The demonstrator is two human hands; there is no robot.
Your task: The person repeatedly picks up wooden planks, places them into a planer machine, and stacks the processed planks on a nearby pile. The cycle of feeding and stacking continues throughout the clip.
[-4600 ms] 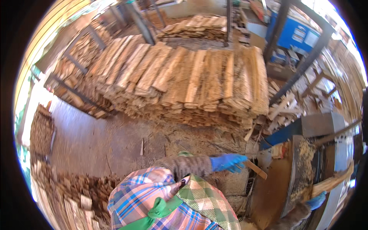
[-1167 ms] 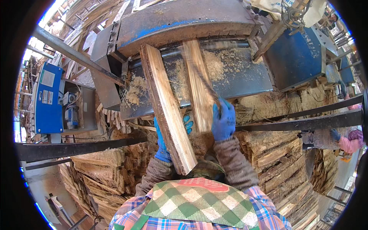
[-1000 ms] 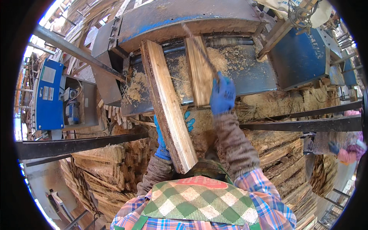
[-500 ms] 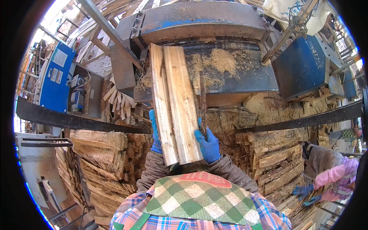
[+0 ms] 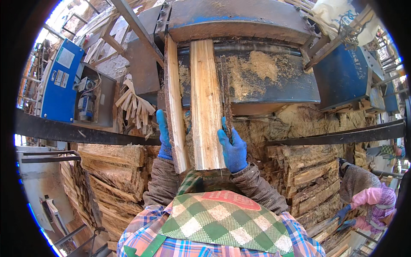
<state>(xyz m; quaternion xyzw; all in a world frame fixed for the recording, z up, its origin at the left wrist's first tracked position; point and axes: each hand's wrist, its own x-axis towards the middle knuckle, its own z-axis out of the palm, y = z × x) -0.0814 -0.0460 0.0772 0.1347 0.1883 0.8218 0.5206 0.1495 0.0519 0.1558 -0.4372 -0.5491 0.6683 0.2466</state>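
A narrow board (image 5: pixel 174 103) and a wider pale board (image 5: pixel 205 107) point away from me, their far ends on the sawdust-strewn metal bed (image 5: pixel 295 81) of a machine. A gap separates them. My left hand (image 5: pixel 164 135), in a blue glove, is closed around the narrow board's left edge; its lower fingers are hidden. On the other side, my blue-gloved right hand (image 5: pixel 234 150) grips the wide board's right edge, thumb side uppermost. Along that edge runs a dark, bark-covered strip (image 5: pixel 227 85); whether it belongs to the same board I cannot tell.
A heavy metal hood (image 5: pixel 239 17) spans the far side of the bed. Dark rails (image 5: pixel 338 132) cross at both sides. Stacks of rough wood stand left (image 5: pixel 113 171) and right (image 5: pixel 312 180). A blue cabinet (image 5: pixel 63 81) is at far left. Another person (image 5: pixel 368 197) bends over wood at right.
The two boards have come apart, the narrow one shifting left with my left hand. Both now lie straighter and farther toward the hood. My right hand keeps its grip on the wide board.
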